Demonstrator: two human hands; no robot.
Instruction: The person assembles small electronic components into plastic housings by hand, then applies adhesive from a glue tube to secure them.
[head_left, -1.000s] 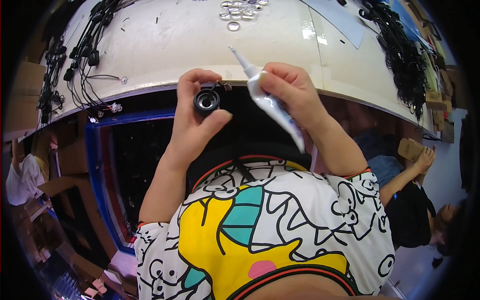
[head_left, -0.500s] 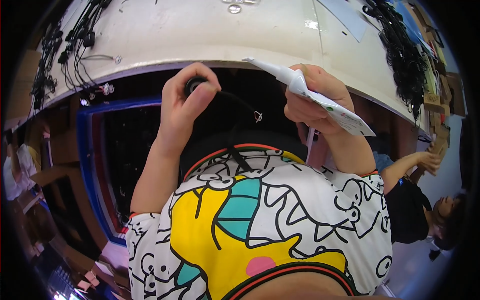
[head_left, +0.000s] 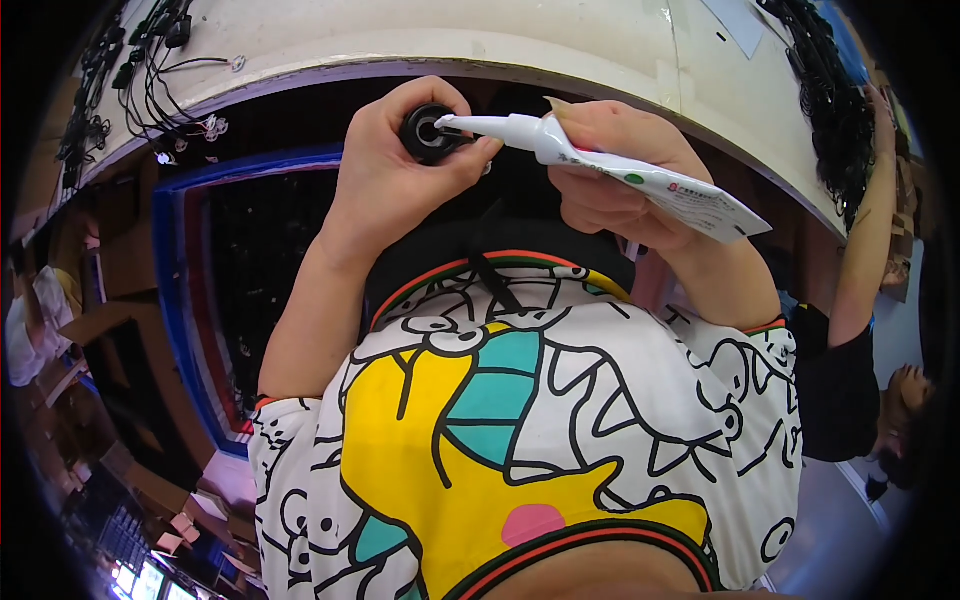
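Note:
My left hand point(head_left: 400, 165) pinches a small round black part point(head_left: 432, 134) with a ringed opening that faces up toward me. Its exact kind I cannot make out. Closed around a white glue tube point(head_left: 665, 182) is my right hand point(head_left: 630, 160), with the tube's long tapered nozzle pointing left. The nozzle's tip lies at the opening of the black part; whether it touches cannot be told. Both hands are held in front of the table's near edge, above my lap.
Ahead stretches a white table point(head_left: 480, 35). Black cables point(head_left: 165, 60) with bare wire ends lie at its left, and a bundle of black cables point(head_left: 815, 90) at its right. A blue-rimmed frame point(head_left: 180, 270) stands left of me. At the right, a co-worker's arm point(head_left: 868, 235) reaches toward the cable bundle.
The glue tube has moved left and its nozzle has come to the black part. My left hand has turned that part's opening toward me. The co-worker's arm now stretches toward the table.

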